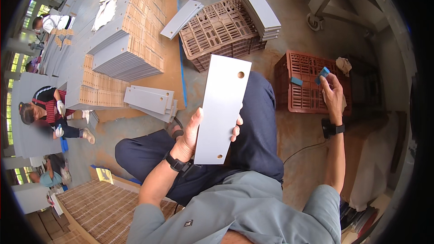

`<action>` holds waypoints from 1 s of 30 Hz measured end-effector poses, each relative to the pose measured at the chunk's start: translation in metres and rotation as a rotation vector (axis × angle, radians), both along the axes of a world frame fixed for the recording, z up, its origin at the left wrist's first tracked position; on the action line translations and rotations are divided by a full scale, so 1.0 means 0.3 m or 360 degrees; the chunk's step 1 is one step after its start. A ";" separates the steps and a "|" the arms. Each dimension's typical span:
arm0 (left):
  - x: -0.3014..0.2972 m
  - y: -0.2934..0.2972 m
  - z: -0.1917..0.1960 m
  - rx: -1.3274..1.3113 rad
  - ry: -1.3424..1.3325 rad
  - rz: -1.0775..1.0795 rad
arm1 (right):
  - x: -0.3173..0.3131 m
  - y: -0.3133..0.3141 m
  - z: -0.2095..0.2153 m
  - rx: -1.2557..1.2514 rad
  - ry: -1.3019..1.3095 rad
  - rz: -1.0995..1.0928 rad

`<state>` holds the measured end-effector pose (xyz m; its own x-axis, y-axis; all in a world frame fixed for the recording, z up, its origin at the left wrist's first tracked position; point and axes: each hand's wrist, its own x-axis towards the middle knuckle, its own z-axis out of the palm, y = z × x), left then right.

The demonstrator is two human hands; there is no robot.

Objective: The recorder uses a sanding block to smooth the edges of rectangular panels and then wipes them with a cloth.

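Observation:
My left hand (190, 134) is wrapped round a flat grey-white panel (222, 108) held over my lap. The panel has one round hole near each end, the far one larger. Out to the right, my right hand (333, 92) pinches a small blue block (324, 71) between thumb and fingers, above a red-brown plastic crate (308, 105). A second blue block (296, 81) lies on the crate's slatted top, left of that hand.
Ahead, a brown slatted crate (217, 29) carries stacked panels (261, 11) and loose ones (181, 19). Tall stacks of grey boards (131, 58) rise at left, with holed panels (149, 99) below. Co-workers (45, 104) sit further left. A wheeled frame (332, 0) stands far right.

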<state>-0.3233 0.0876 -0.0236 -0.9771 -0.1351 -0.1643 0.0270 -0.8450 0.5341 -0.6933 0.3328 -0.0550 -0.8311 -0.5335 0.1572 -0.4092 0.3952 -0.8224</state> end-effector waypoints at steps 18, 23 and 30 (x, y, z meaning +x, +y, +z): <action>0.043 -0.013 0.029 -0.0037 -0.0074 -0.0456 | 0.303 -0.477 0.198 -0.1383 -0.2164 0.0977; 0.030 -0.033 0.042 -0.0042 -0.0086 -0.0540 | 0.308 -0.498 0.230 -0.1214 -0.1935 0.0767; 0.015 -0.043 0.037 0.0101 -0.0009 -0.0618 | 0.285 -0.508 0.229 -0.1071 -0.1319 0.0839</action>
